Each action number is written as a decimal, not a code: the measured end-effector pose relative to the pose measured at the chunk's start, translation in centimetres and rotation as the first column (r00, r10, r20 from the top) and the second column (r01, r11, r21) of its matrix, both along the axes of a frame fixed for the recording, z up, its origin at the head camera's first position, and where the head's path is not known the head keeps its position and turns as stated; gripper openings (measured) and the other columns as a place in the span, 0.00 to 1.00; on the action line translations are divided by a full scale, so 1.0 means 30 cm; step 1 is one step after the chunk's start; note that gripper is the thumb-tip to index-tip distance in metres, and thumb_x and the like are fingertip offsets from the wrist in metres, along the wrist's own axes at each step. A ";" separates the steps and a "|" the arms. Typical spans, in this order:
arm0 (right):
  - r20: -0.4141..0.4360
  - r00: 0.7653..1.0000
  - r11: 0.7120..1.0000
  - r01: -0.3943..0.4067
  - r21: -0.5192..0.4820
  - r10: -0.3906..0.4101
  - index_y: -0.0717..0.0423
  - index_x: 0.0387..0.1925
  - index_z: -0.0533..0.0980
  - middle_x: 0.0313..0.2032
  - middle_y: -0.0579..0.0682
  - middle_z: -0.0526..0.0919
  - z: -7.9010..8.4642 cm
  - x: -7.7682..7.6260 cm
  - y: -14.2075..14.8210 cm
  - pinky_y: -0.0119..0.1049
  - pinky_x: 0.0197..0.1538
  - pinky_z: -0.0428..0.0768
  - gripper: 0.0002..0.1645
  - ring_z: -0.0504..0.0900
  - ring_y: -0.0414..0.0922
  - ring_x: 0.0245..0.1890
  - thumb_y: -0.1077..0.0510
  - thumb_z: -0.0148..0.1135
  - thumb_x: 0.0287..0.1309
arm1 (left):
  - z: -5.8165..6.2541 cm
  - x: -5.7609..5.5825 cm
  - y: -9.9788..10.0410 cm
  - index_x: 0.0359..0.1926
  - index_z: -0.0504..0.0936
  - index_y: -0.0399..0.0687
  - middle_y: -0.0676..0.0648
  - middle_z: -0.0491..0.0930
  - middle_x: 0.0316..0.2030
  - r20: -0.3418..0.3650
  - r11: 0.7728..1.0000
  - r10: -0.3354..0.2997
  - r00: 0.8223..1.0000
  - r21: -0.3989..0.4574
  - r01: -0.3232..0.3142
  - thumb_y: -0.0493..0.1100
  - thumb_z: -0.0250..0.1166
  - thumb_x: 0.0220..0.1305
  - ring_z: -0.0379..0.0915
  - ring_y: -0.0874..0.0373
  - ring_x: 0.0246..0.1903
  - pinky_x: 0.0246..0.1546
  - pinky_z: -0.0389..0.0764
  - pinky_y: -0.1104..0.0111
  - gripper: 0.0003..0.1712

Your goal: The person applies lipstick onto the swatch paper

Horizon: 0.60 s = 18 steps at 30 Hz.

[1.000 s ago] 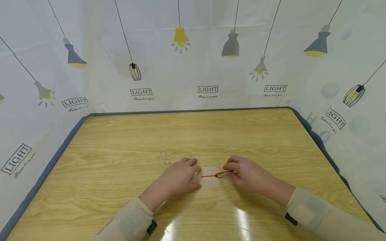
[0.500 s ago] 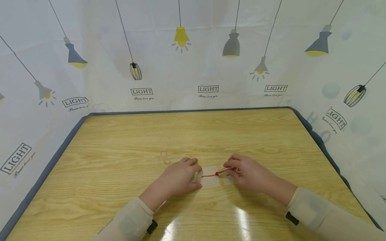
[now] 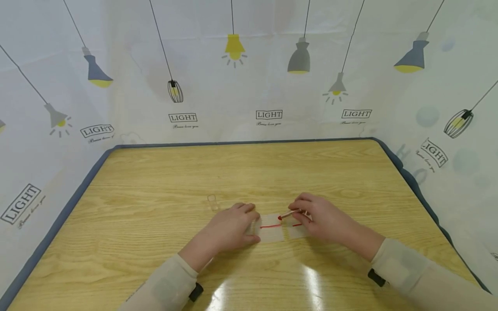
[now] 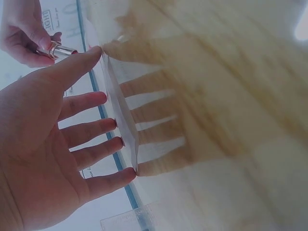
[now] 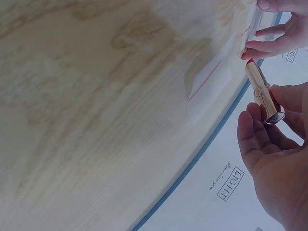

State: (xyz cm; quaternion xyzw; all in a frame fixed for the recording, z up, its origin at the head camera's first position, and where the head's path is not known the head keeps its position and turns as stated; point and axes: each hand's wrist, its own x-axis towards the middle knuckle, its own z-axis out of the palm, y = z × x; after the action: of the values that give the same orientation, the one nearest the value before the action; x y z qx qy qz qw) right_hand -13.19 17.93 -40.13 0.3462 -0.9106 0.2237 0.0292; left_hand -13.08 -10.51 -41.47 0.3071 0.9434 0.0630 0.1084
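My right hand [image 3: 320, 216] pinches a gold lipstick [image 5: 262, 89] between thumb and fingertips. Its red tip points left and stands just beyond the right end of a red line [image 3: 270, 226]. That line runs across a thin whitish sheet [image 3: 271, 235] on the table. With spread, fairly straight fingers, my left hand [image 3: 233, 229] presses the left part of this sheet with its fingertips. A second pale sheet [image 3: 295, 232] lies beside it on the right, partly under my right hand, and carries another red line [image 5: 204, 81].
A small clear, see-through box-like piece [image 3: 212, 203] lies on the wooden table [image 3: 155, 181] beyond my left hand. A dark blue edge [image 3: 249, 142] borders the tabletop, and a lamp-printed white curtain [image 3: 210, 86] surrounds it.
My right hand has moved slightly away from me, taking the lipstick tip off the red line. More of the second sheet's red line shows. The left hand stays put.
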 end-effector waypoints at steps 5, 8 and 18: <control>-0.025 1.000 1.000 0.008 -0.005 -0.008 0.59 0.49 0.86 0.44 0.48 0.84 0.015 -0.011 -0.001 0.31 0.37 0.84 0.09 0.82 0.37 0.36 0.63 0.68 0.70 | 0.005 -0.001 -0.002 0.69 0.80 0.53 0.42 0.71 0.77 0.006 1.000 0.003 1.000 0.013 -0.003 0.65 0.70 0.69 0.67 0.43 0.77 0.64 0.84 0.48 0.34; -0.037 0.999 1.000 0.018 -0.013 -0.019 0.59 0.48 0.87 0.44 0.49 0.85 0.023 -0.021 -0.002 0.32 0.37 0.84 0.09 0.82 0.38 0.36 0.63 0.70 0.69 | 0.006 -0.003 -0.005 0.69 0.80 0.53 0.42 0.71 0.77 0.012 1.000 0.005 1.000 0.024 -0.005 0.65 0.70 0.69 0.67 0.43 0.77 0.64 0.83 0.47 0.35; -0.046 0.999 1.000 0.023 -0.014 -0.024 0.58 0.50 0.87 0.45 0.49 0.85 0.046 -0.039 -0.012 0.34 0.38 0.85 0.10 0.84 0.40 0.38 0.62 0.70 0.69 | 0.030 0.002 -0.025 0.70 0.79 0.52 0.41 0.71 0.76 0.015 0.998 0.021 1.000 0.052 -0.022 0.63 0.70 0.70 0.67 0.42 0.77 0.66 0.82 0.46 0.35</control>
State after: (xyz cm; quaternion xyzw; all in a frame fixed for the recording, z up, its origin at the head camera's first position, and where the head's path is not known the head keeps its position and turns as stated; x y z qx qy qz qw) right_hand -14.34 17.58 -38.74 0.3404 -0.9122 0.2214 0.0550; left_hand -13.03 -11.25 -40.57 0.2993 0.9438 0.0908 0.1068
